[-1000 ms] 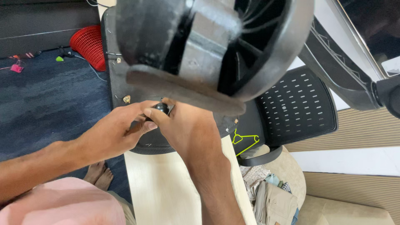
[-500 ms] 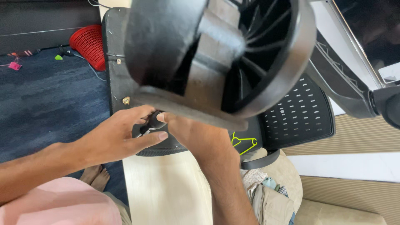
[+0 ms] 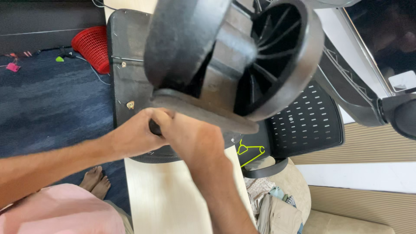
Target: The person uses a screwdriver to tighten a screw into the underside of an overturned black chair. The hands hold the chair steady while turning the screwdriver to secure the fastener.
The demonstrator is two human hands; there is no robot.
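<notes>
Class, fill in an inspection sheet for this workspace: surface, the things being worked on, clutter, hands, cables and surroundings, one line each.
Surface: pale wooden tabletop, with the upturned chair lying on it.
Things in hand: black plastic office chair upside down; large black twin-wheel caster close to the camera; a small dark part under the seat, mostly hidden by the hands.
Clutter: yellow wire hanger; heap of clothes beside the table.
Hands: left hand and right hand meet on the small dark part; grip hidden.
Cables: thin dark cable on the blue carpet.
Surroundings: red plastic basket; bare feet on the carpet.
</notes>
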